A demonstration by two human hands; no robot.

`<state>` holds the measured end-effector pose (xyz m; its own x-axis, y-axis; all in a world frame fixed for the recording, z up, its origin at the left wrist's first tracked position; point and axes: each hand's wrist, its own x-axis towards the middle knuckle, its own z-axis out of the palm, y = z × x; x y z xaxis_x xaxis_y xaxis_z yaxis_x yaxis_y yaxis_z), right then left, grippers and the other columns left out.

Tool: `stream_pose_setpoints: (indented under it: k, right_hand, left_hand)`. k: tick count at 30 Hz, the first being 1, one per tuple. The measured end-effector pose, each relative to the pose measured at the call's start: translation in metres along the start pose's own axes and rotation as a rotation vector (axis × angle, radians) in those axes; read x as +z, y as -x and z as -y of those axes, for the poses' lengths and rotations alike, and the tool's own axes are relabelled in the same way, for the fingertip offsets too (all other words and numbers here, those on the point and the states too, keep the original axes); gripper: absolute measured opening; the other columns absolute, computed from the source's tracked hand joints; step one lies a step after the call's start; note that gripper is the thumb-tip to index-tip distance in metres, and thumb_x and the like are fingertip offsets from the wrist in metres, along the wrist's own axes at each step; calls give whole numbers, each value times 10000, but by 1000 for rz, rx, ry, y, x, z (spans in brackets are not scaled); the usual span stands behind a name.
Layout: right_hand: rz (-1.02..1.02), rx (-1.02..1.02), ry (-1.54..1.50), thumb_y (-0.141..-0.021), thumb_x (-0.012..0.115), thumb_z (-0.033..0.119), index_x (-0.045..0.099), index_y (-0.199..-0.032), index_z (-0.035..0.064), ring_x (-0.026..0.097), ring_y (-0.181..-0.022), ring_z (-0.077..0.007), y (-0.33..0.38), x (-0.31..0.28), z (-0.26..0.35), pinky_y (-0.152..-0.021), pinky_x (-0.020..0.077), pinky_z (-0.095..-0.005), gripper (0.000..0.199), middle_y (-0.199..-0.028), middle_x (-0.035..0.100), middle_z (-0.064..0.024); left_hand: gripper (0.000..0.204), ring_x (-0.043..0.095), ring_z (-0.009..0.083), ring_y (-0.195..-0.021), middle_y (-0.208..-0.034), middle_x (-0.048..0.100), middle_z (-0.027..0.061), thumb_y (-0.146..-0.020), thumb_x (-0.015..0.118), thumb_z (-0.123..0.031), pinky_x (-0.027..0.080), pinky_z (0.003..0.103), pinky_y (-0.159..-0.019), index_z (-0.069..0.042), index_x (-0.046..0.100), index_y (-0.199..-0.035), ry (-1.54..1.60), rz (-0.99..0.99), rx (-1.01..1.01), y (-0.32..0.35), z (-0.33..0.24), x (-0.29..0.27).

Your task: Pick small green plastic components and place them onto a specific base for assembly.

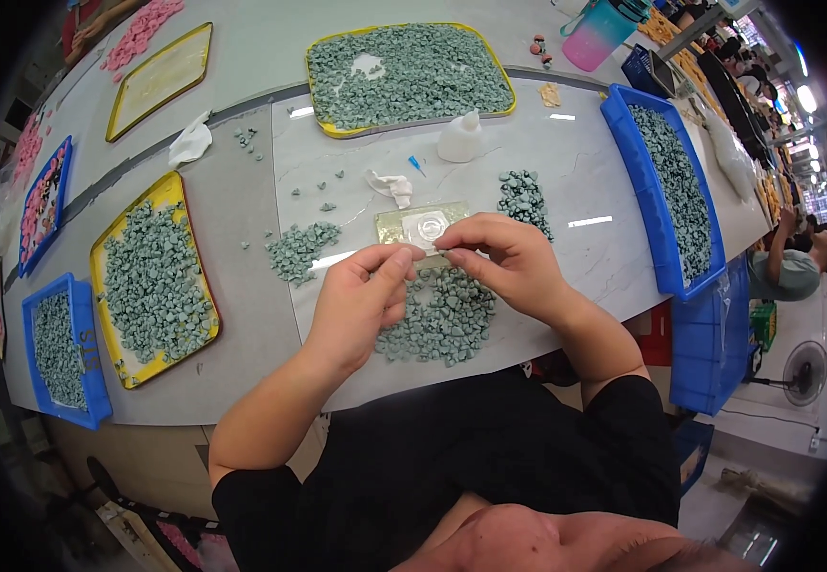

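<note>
My left hand [361,291] and my right hand [518,259] meet above the near part of the table, thumbs and forefingers pinched close together. Whatever sits between the fingertips is too small and covered to make out. Just beyond them lies a flat greenish-yellow pad [391,227] with a white round-marked patch [425,227] on it. Below my fingers spreads a heap of small grey-green pieces [447,324]. A smaller heap of similar pieces [304,250] lies to the left, and darker, shinier pieces [524,202] lie to the right.
A white squeeze bottle [460,141], a blue tip [416,166] and crumpled tissue [392,188] lie beyond the pad. Yellow-rimmed trays [211,303] and blue bins [666,195] of green pieces surround the work area. A pink-and-teal drinking bottle [597,40] stands at the far right.
</note>
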<state>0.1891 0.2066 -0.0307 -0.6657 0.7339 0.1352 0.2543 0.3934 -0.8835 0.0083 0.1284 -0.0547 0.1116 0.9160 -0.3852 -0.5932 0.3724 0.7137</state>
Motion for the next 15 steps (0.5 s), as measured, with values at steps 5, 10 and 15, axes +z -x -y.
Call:
stream_pose_setpoints:
  k: [5,10,15]
  right_hand:
    - [-48,-136,-16,-763,632,-6,638,-943,30,581,-803,-154,1,12,-14,-672,461,-245,184,-908,622,-78]
    - [-80,-198,79,-743,657,3,642,-921,37,605,-811,-170,0,13,-13,-651,480,-251,182,-896,628,-76]
    - [-123,-502,367,-672,690,-5,638,-880,37,613,-692,-214,-9,9,-4,-589,505,-292,218,-824,624,-77]
  left_hand:
    - [213,321,23,-524,-790,488,5,-917,495,-152,258,164,-431,32,559,-1003,-10,67,-60,1,5,2]
    - [204,317,28,-512,-794,504,13,-911,508,-146,254,174,-422,32,562,-996,35,58,-25,-2,4,3]
    - [247,356,25,-491,-702,491,-13,-873,582,-175,277,187,-423,24,587,-1019,-138,-84,123,0,4,7]
